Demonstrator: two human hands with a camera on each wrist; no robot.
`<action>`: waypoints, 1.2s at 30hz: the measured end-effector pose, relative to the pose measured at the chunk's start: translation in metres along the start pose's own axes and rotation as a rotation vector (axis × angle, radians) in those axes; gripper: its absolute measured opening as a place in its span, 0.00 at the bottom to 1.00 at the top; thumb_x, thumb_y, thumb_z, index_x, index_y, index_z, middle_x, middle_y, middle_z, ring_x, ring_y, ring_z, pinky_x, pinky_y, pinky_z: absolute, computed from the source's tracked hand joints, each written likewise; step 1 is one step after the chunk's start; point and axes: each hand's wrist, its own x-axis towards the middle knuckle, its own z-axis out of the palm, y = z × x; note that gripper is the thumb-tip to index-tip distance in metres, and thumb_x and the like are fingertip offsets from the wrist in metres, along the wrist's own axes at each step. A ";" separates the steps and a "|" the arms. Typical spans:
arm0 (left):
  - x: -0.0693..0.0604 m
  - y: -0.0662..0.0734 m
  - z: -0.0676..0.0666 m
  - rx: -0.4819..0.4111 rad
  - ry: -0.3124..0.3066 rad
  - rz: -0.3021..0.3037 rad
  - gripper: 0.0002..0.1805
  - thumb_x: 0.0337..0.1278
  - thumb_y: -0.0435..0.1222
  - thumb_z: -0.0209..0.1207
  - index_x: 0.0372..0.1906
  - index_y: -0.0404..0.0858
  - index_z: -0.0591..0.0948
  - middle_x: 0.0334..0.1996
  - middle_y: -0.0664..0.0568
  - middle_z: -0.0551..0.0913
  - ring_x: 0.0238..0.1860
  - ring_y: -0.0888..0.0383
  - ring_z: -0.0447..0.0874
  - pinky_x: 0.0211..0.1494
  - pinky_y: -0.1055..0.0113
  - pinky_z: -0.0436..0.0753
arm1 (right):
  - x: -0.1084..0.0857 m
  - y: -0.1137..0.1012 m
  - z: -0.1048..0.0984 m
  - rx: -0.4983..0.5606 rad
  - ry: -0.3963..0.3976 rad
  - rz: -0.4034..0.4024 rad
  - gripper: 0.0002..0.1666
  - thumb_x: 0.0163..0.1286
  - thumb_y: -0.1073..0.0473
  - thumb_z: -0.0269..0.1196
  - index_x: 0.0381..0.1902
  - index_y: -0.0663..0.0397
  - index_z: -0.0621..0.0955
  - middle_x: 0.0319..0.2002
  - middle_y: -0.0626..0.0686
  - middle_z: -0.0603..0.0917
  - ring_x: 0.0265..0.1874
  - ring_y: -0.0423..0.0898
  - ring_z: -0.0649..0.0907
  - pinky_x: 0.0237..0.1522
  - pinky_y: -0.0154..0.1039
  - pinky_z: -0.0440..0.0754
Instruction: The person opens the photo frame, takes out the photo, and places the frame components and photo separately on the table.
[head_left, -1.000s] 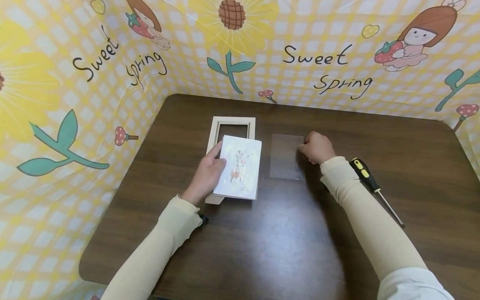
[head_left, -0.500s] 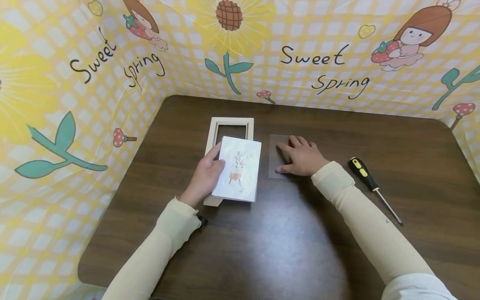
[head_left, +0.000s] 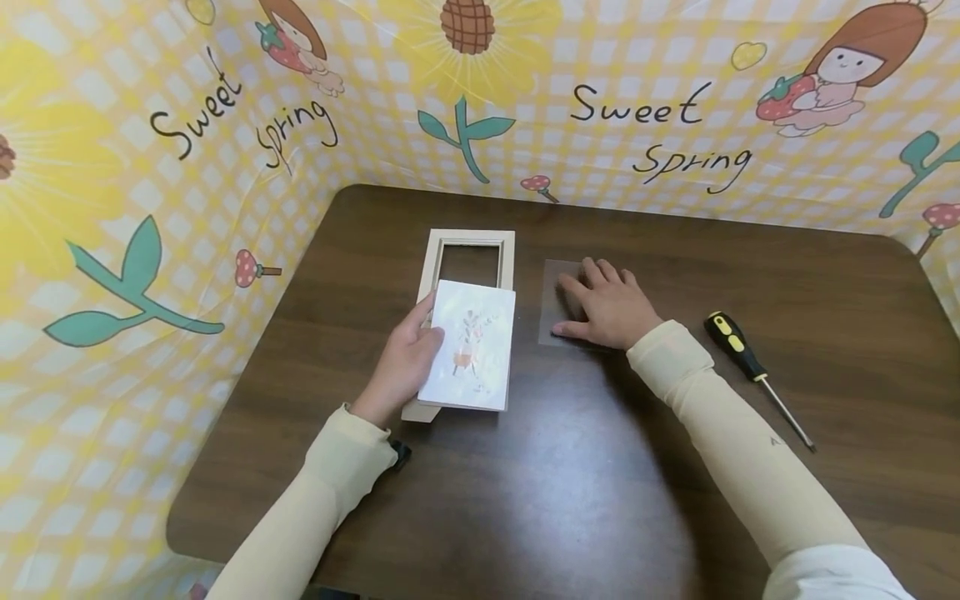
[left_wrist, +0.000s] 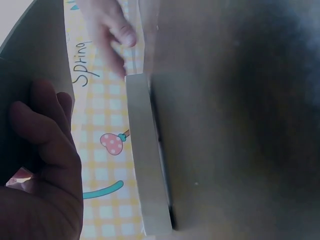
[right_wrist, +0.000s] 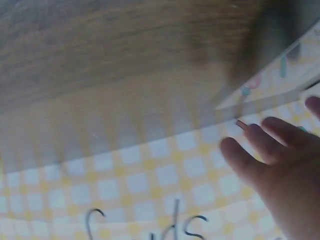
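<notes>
My left hand (head_left: 401, 358) grips the left edge of a white picture panel (head_left: 468, 346) printed with a potted plant, its thumb on the front. In the left wrist view, curled fingers (left_wrist: 47, 130) show against the panel's dark underside. Below the panel lies a cream picture frame (head_left: 507, 260), its lower part mostly covered. To the right, my right hand (head_left: 611, 304) is spread palm down over a thin clear sheet (head_left: 553, 292) on the table. Its fingers reach across the sheet and hide much of it; whether they all touch it I cannot tell.
A screwdriver (head_left: 738, 350) with a black and yellow handle lies right of my right forearm. The dark wooden table (head_left: 570, 500) is bounded at the back and left by a yellow checked cloth (head_left: 525, 67) with printed flowers.
My right hand has moved from the clear sheet's right edge to over the sheet, its bent fingers spreading out. The left hand and panel have shifted slightly toward me over the frame.
</notes>
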 end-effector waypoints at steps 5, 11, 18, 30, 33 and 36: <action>-0.003 -0.001 0.006 -0.021 -0.010 -0.001 0.32 0.76 0.34 0.43 0.81 0.45 0.56 0.47 0.37 0.84 0.36 0.47 0.86 0.38 0.56 0.84 | -0.005 -0.025 -0.014 0.064 0.181 -0.102 0.34 0.75 0.40 0.59 0.66 0.58 0.76 0.63 0.66 0.75 0.65 0.63 0.72 0.63 0.63 0.68; -0.011 -0.002 0.011 -0.033 -0.033 0.023 0.32 0.76 0.35 0.43 0.81 0.47 0.55 0.49 0.38 0.84 0.39 0.48 0.87 0.37 0.56 0.85 | -0.007 -0.066 -0.040 0.384 0.085 -0.075 0.29 0.76 0.46 0.60 0.65 0.58 0.76 0.55 0.58 0.83 0.53 0.55 0.81 0.56 0.52 0.76; -0.025 -0.004 0.010 0.001 -0.062 0.041 0.32 0.77 0.35 0.44 0.81 0.49 0.56 0.56 0.39 0.81 0.45 0.48 0.85 0.41 0.56 0.84 | -0.011 -0.081 -0.045 0.433 0.053 -0.061 0.10 0.72 0.54 0.66 0.43 0.53 0.79 0.29 0.49 0.81 0.27 0.47 0.77 0.32 0.41 0.74; -0.040 -0.018 0.003 -0.055 -0.118 0.031 0.33 0.78 0.38 0.48 0.82 0.49 0.54 0.37 0.38 0.86 0.33 0.48 0.87 0.37 0.55 0.85 | -0.017 -0.088 -0.041 0.510 0.069 -0.051 0.06 0.72 0.60 0.66 0.38 0.53 0.77 0.25 0.50 0.77 0.22 0.46 0.74 0.26 0.40 0.72; -0.045 -0.021 -0.001 -0.069 -0.110 0.035 0.33 0.78 0.37 0.49 0.81 0.48 0.55 0.37 0.38 0.86 0.32 0.49 0.87 0.34 0.55 0.85 | -0.019 -0.089 -0.041 0.575 0.081 -0.035 0.05 0.73 0.62 0.64 0.37 0.54 0.77 0.26 0.51 0.78 0.23 0.46 0.75 0.26 0.40 0.72; -0.050 -0.023 -0.010 -0.081 -0.103 0.043 0.32 0.78 0.37 0.49 0.81 0.48 0.56 0.36 0.37 0.86 0.32 0.48 0.88 0.32 0.53 0.86 | -0.022 -0.089 -0.040 0.649 0.088 -0.011 0.04 0.73 0.65 0.63 0.37 0.55 0.77 0.26 0.52 0.80 0.24 0.46 0.77 0.26 0.40 0.74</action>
